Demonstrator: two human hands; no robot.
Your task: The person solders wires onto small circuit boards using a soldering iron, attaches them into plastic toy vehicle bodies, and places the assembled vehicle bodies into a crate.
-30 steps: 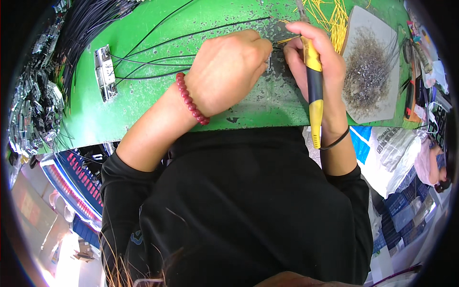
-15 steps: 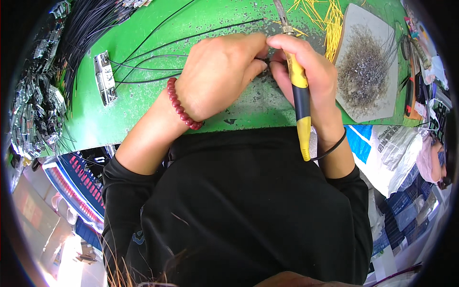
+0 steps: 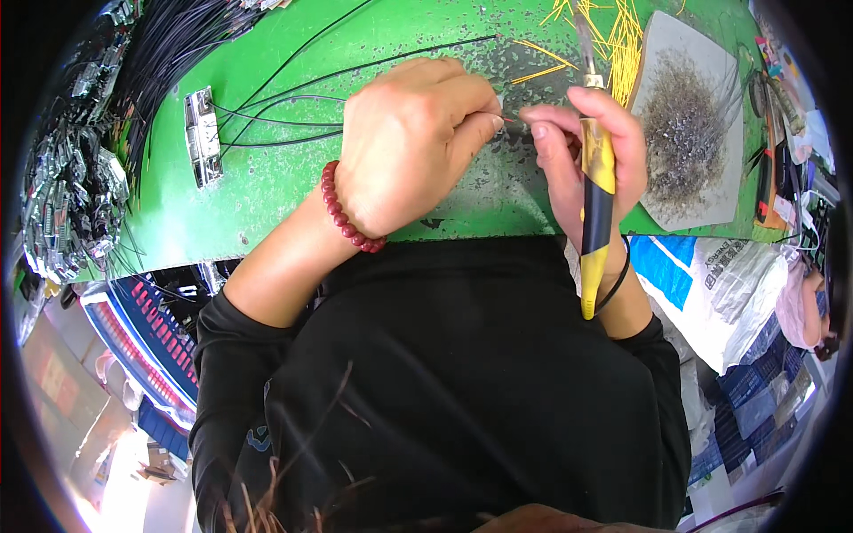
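Observation:
My left hand (image 3: 418, 147), with a dark red bead bracelet at its wrist, pinches black wires (image 3: 293, 99) between thumb and forefinger. Those wires run leftward to a small silvery metal-cased part (image 3: 203, 138) lying on the green table. A thin reddish wire tip pokes out past the left fingertips. My right hand (image 3: 591, 160) holds a yellow and black soldering iron (image 3: 597, 209), its metal end pointing away from me. The right thumb and fingertips are close to the wire tip; whether they touch it I cannot tell.
Loose yellow sticks or wires (image 3: 613, 44) lie at the far right, beside a grey board (image 3: 702, 191) covered with dark residue and fine wire scraps. Bundled black wires (image 3: 178, 53) and piled silvery parts (image 3: 67, 186) line the left. Hand tools (image 3: 766, 182) sit at the right edge.
My right hand has drawn right, away from the left hand, carrying the soldering iron. The silvery part has shifted slightly right. The reddish wire tip now shows between the hands.

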